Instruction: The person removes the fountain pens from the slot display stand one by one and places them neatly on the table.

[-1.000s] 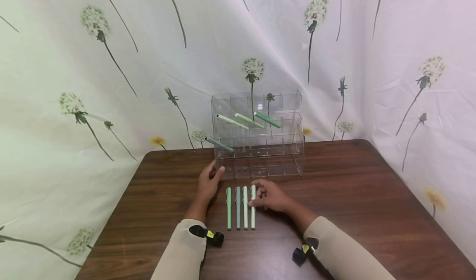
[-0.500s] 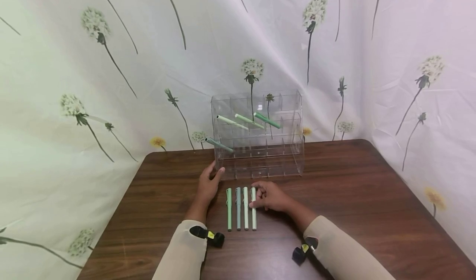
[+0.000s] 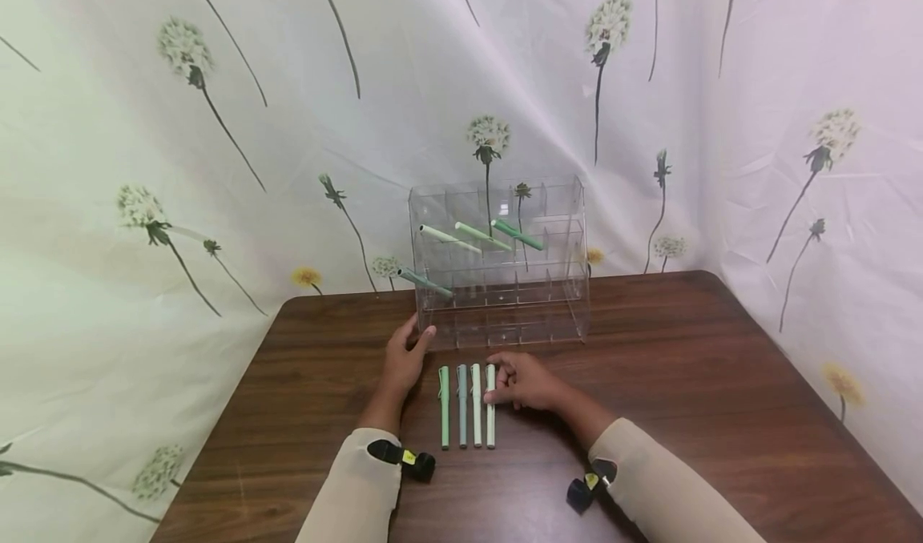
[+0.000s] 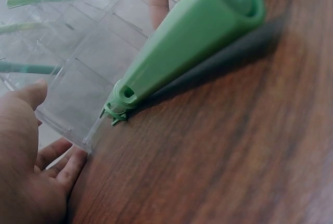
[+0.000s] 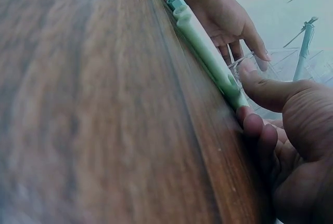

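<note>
A row of several capped pens lies on the wooden table: a green pen at the left, a grey-blue pen, a pale pen, and another pale pen at the right end. My right hand pinches the cap end of this rightmost pen between thumb and fingers. Behind the row stands a clear tiered pen rack. My left hand holds its front left corner, thumb at the front and fingers along the side. In the left wrist view the green pen looms close, beside that hand.
Three pens lean in an upper tier of the rack: a pale one, a light green one and a dark green one. A grey-green pen leans in the left slot lower down. A flower-print curtain hangs behind the table.
The near end of the rightmost pen has shifted very slightly left since half a second ago. Both hands stay where they were, and the rack stands still.
</note>
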### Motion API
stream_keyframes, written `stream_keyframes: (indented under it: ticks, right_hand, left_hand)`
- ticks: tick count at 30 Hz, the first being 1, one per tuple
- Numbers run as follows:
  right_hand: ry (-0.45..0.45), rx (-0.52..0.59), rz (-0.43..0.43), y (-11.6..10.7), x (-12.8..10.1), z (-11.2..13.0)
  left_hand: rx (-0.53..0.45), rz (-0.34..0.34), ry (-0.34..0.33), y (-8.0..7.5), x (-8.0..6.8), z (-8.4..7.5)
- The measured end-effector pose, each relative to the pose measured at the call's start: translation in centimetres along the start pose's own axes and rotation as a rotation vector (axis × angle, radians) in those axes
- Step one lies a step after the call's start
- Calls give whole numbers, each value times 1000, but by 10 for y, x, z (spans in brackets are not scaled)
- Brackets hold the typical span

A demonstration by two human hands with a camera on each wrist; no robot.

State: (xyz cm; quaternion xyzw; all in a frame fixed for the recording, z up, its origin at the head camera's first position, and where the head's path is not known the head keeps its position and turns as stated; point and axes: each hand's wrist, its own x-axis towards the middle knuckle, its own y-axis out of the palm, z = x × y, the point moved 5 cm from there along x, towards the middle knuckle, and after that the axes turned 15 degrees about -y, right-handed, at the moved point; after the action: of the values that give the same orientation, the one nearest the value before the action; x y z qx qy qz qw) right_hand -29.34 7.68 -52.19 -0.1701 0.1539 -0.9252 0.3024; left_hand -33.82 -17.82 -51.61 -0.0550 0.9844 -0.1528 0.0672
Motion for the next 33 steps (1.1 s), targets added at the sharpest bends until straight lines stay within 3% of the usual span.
stream_keyframes:
  ticks: [14,33]
  right_hand:
    - [20,9,-23,-2,0,0]
    - [16,54,-50,-2,-4,2]
  left_hand:
    - [-2,13,18,0,1,-1]
    - [11,4,-28,0,0,3]
